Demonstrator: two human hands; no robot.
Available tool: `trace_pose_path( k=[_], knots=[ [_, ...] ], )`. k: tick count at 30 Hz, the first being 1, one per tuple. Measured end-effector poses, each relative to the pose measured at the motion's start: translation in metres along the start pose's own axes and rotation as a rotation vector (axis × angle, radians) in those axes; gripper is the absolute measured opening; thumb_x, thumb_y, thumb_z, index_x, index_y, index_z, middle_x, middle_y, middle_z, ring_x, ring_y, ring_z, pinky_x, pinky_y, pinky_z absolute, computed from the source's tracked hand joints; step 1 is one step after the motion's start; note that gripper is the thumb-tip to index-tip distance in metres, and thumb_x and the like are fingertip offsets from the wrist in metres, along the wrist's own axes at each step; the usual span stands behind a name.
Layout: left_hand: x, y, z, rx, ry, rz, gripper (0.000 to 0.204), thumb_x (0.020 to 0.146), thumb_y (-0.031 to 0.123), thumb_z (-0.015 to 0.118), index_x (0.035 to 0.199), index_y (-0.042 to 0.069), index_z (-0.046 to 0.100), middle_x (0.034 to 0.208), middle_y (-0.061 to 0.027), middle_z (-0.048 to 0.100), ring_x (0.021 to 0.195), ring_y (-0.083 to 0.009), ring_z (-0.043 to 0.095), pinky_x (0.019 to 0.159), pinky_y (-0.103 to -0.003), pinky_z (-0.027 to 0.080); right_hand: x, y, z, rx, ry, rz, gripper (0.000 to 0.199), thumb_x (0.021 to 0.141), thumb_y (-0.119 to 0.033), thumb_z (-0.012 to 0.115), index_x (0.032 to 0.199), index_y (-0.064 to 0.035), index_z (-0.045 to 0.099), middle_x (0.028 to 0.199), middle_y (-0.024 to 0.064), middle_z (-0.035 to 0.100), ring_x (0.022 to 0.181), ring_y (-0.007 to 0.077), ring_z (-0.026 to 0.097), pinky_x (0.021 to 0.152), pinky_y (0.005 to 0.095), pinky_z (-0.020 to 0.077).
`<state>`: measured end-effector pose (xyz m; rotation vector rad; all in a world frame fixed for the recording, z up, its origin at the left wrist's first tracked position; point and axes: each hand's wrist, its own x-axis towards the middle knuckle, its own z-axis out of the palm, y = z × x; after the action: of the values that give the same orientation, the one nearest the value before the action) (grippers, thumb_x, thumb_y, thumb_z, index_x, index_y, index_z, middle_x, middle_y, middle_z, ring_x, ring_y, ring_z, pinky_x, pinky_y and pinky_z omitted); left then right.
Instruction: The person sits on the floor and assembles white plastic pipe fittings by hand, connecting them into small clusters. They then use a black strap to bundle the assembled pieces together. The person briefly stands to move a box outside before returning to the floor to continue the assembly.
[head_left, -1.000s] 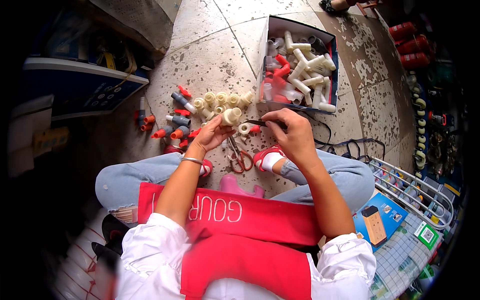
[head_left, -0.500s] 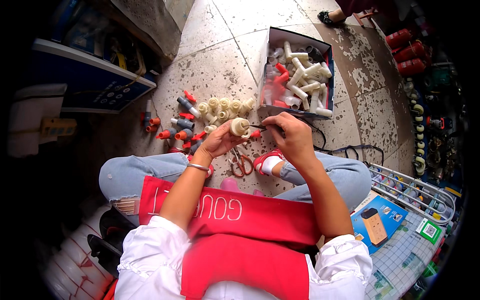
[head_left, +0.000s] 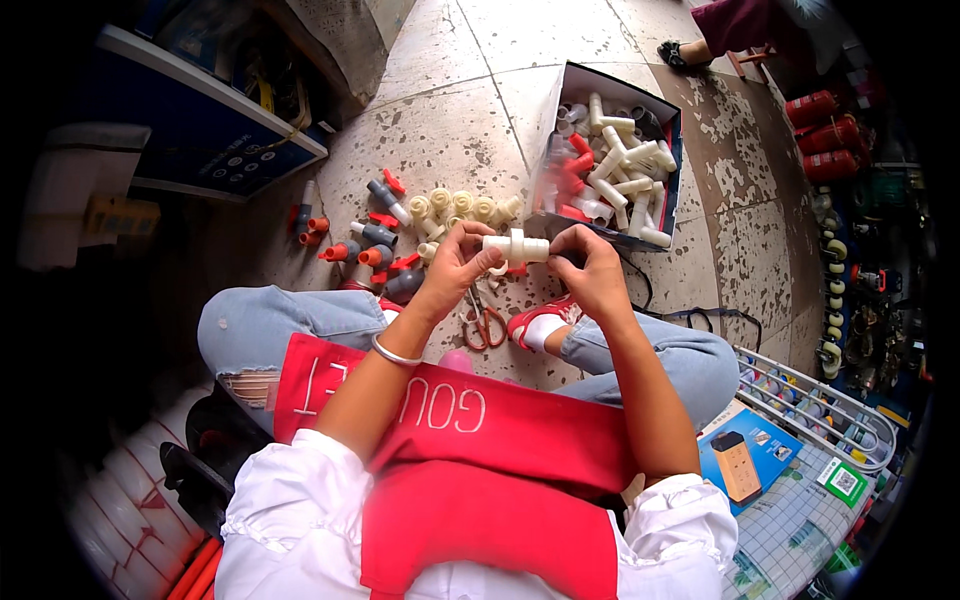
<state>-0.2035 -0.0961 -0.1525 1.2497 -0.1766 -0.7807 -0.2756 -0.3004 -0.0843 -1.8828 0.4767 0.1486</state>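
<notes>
A cream plastic pipe fitting (head_left: 517,247) with a raised collar lies sideways between my hands, above the floor. My left hand (head_left: 456,270) is closed on its left end, thumb and fingers pinching it. At the other end is my right hand (head_left: 594,272), its fingertips drawn together right against the opening. What those fingers hold, if anything, is hidden. Beyond my hands several similar cream fittings (head_left: 461,204) stand grouped on the floor. Grey valves with red handles (head_left: 374,234) lie left of them. Below my hands are scissors (head_left: 484,325) with reddish-brown handles.
An open box (head_left: 676,190) of white and red pipe fittings stands ahead on the right. A black cord (head_left: 700,313) curls beside my right knee. A white wire rack (head_left: 815,400) is at the right. Another person's foot (head_left: 685,54) shows at the far right.
The fitting has turned from facing me end-on to lying sideways. The thin dark tool that my right hand held at its opening no longer shows. The view has shifted slightly.
</notes>
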Motion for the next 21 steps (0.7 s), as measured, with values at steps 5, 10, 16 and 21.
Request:
trace_pose_path(
  k=[5,10,16,21],
  knots=[
    [-0.019,0.025,0.014,0.133,0.116,0.224,0.040,0.088,0.020,0.069,0.120,0.003,0.051,0.105,-0.0078,0.062,0.094,-0.0145,0.062,0.081,-0.026,0.050,0.001,0.000,0.009,0.564,-0.146,0.201,0.030,0.080,-0.004,0.067,0.107,-0.0004,0.055,0.093,0.0067,0.066,0.084,0.0108,0.062,0.068,0.0237,0.0468],
    [-0.022,0.021,0.015,0.195,0.317,0.348,0.024,0.089,0.017,0.067,0.107,0.002,0.064,0.096,-0.0073,0.068,0.089,-0.0149,0.065,0.078,-0.028,0.051,0.005,0.006,0.013,0.642,-0.182,0.280,0.032,0.083,-0.009,0.069,0.111,-0.0019,0.055,0.095,0.0063,0.066,0.079,0.0077,0.061,0.060,0.0204,0.0418],
    [-0.015,0.049,-0.003,0.781,0.535,0.719,0.010,0.088,0.013,0.065,0.090,0.003,0.065,0.091,-0.0125,0.068,0.083,-0.0245,0.066,0.073,-0.033,0.052,0.001,0.003,0.014,0.345,-0.282,0.227,0.040,0.077,-0.011,0.074,0.114,-0.0104,0.059,0.083,0.0037,0.063,0.071,0.0125,0.059,0.063,0.0256,0.0456],
    [-0.028,0.106,-0.015,0.700,0.626,0.840,0.012,0.094,0.013,0.059,0.093,0.001,0.060,0.095,-0.0118,0.067,0.082,-0.0183,0.063,0.070,-0.029,0.050,-0.006,0.009,0.017,-0.608,-0.115,-0.020,0.036,0.076,-0.018,0.073,0.110,-0.0146,0.061,0.092,0.0133,0.067,0.083,0.0336,0.065,0.074,0.0415,0.0498]
  ],
)
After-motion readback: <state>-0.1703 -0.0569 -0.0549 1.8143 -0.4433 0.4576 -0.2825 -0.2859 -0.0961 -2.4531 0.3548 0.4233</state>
